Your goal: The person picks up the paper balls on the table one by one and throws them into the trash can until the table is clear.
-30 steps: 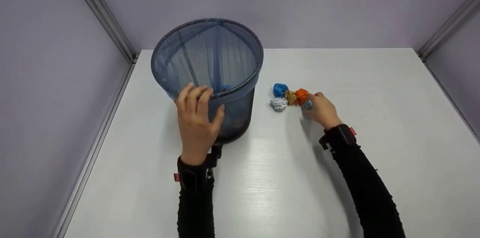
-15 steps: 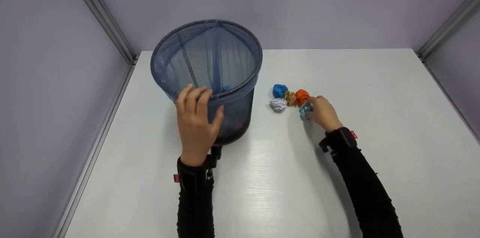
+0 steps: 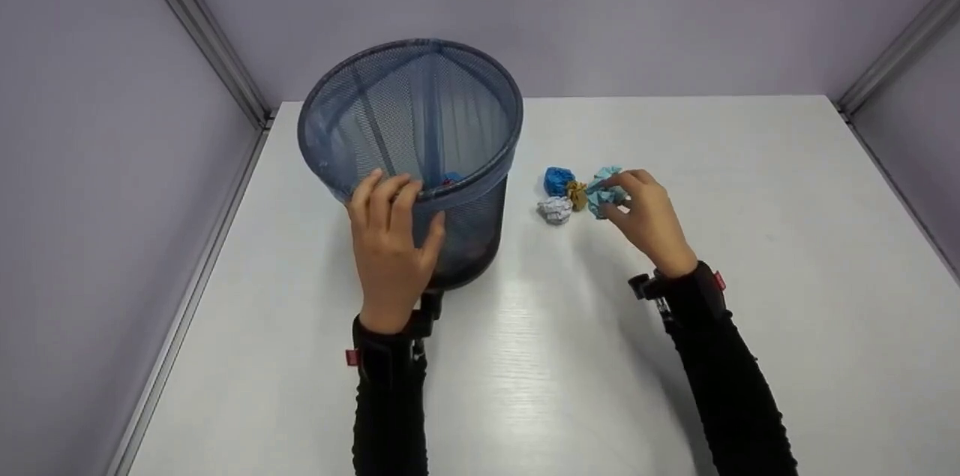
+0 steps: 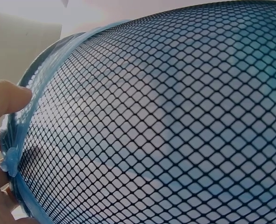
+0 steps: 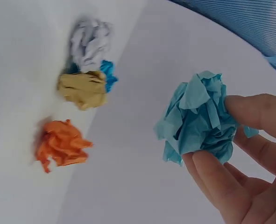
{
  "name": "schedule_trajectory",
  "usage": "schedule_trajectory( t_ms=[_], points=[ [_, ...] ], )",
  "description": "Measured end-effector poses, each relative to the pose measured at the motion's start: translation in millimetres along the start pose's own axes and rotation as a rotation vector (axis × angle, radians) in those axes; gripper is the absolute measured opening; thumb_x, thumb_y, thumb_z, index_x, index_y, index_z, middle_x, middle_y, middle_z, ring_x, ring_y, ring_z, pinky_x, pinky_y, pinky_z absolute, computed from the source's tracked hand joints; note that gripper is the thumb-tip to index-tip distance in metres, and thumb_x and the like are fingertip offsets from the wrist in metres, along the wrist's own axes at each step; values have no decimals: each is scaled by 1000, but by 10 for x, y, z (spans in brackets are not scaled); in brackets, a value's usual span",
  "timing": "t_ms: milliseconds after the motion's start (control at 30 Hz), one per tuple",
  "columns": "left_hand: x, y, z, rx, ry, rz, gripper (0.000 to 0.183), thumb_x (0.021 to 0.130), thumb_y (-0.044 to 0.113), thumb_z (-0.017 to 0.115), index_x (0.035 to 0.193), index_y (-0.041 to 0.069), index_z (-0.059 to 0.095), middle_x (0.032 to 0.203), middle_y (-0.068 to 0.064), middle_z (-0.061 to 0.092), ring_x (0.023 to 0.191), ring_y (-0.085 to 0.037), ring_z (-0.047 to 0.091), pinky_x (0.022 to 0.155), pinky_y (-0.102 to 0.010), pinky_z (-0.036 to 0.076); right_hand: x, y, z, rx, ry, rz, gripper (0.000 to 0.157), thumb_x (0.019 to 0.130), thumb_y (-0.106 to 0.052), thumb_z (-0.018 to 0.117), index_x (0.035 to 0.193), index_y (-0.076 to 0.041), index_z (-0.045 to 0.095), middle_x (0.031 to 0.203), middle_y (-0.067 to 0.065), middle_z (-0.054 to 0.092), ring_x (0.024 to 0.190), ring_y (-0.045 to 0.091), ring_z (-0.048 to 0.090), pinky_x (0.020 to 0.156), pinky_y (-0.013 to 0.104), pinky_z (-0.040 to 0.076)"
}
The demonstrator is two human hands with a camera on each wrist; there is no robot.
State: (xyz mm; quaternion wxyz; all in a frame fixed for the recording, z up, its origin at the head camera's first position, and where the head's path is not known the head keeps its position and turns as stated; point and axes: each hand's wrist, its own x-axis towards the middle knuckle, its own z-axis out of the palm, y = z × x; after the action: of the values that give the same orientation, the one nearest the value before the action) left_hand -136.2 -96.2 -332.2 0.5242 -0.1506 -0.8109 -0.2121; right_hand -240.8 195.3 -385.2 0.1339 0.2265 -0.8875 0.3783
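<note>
My right hand pinches a crumpled light-blue paper ball between thumb and fingertips. In the head view it overlaps the spot of the orange paper ball, which the right wrist view shows lying on the table. My left hand grips the near rim of a dark mesh wastebasket, its fingers over the edge and the thumb outside. A thin blue bag lines the basket and folds over the rim. Through the liner, a small blue and red bit shows low inside.
A blue paper ball, a tan one and a white one lie close together, right of the basket. The white table is bounded by pale walls at the back and both sides.
My right hand has lifted the light-blue paper ball from beside the orange one, raising it over the table. My left hand has stayed at the basket's rim.
</note>
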Motion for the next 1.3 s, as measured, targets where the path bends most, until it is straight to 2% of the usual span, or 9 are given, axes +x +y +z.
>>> schedule_trajectory(
  t_ms=[233,367,500,567,700,933,1133,1300],
  points=[
    [1,7,-7,8,-3,1,33,75,12,65,104,1,53,106,-16,51,112,-36,38,98,-45,27,0,-501,-192,77,192,-181,25,75,9,59,99,4,60,107,19,50,90,22,55,71,35,51],
    [3,7,-4,11,-3,0,34,75,13,65,104,1,53,106,-16,51,112,-35,38,98,-45,27,35,-802,-276,175,312,-303,27,72,12,62,98,5,60,107,17,51,91,22,56,73,28,50],
    [8,6,-4,7,-3,-1,34,75,12,65,104,1,53,106,-16,51,113,-35,38,98,-45,27,111,-1074,-304,263,417,-421,29,69,13,65,96,4,60,106,15,52,89,22,57,74,23,49],
    [9,5,-5,7,-4,-1,34,75,12,65,104,1,53,106,-16,51,113,-35,37,98,-45,27,165,-1186,-290,284,444,-471,29,69,13,66,96,4,60,106,15,52,89,22,57,74,24,49],
    [10,6,-9,7,-10,-3,34,75,12,65,104,1,53,107,-16,51,113,-35,37,98,-45,27,279,-1355,-209,315,429,-538,29,70,10,66,97,3,59,107,15,52,91,22,57,71,26,51],
    [6,13,-15,15,-25,-5,34,75,13,65,104,1,52,106,-16,51,113,-35,37,99,-45,26,394,-1543,0,305,325,-573,27,75,3,65,101,1,58,109,16,50,96,22,55,71,27,51],
    [10,13,-16,10,-26,-6,34,76,14,65,105,1,52,107,-16,51,113,-35,37,98,-44,27,435,-1566,127,289,260,-589,35,76,0,65,110,2,54,114,20,47,101,22,54,76,27,49],
    [17,9,-14,12,-17,5,34,75,14,65,104,1,52,106,-16,51,112,-35,38,98,-45,28,412,-1511,163,303,280,-590,33,75,2,66,107,4,56,112,20,48,99,23,54,78,28,48]
  ],
)
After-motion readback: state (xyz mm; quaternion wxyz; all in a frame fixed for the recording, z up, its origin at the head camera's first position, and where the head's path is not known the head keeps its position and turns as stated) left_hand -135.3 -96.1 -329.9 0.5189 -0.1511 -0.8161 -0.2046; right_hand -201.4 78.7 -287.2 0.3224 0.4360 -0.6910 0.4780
